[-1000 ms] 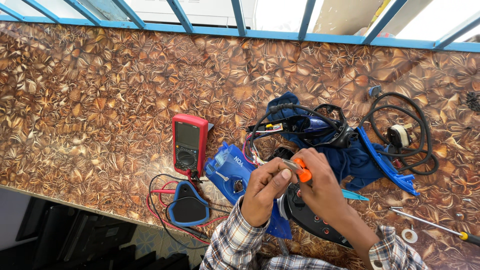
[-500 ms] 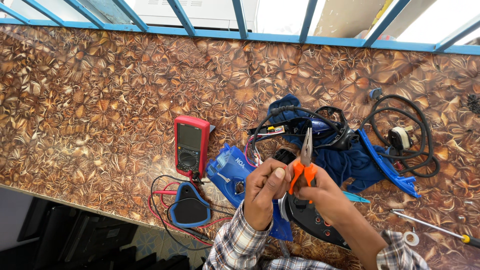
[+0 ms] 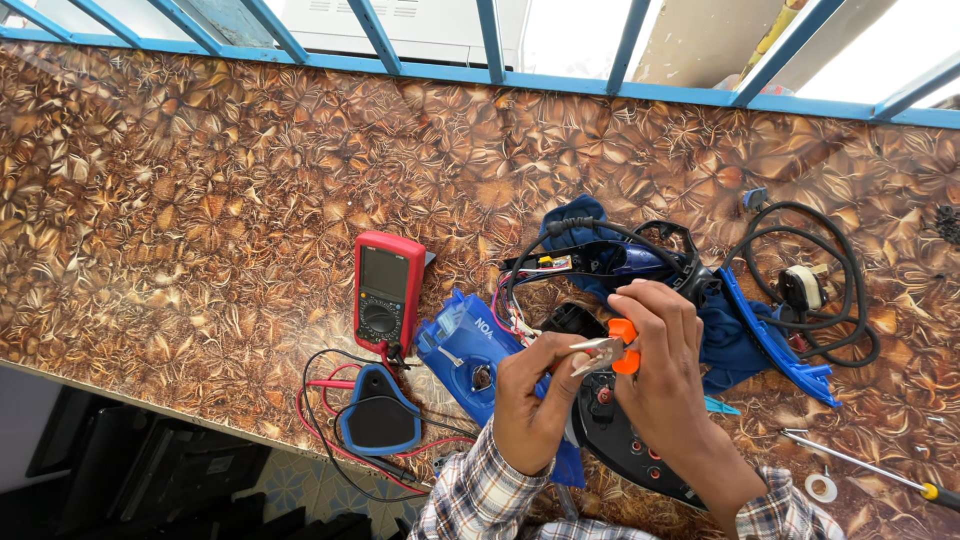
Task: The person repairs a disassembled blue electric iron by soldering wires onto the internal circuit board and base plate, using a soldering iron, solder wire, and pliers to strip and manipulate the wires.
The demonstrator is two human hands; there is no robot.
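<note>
1. Since half a second ago, the orange-handled pliers (image 3: 606, 352) have swung from upright to lying across.
2. Right hand (image 3: 662, 372) grips the handles; left hand (image 3: 532, 398) pinches at the metal tip.
3. Both hover over the opened black appliance base (image 3: 622, 440) on the counter (image 3: 200, 180).
4. Red multimeter (image 3: 387, 290) lies to the left.

1 multimeter (image 3: 386, 290), 1 pliers (image 3: 606, 352), 1 screwdriver (image 3: 866, 466)

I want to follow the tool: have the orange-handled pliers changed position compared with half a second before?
Yes. The orange-handled pliers stood upright, tips toward the black cable loop. Now they lie nearly level, tips toward the red multimeter, held in both hands.
</note>
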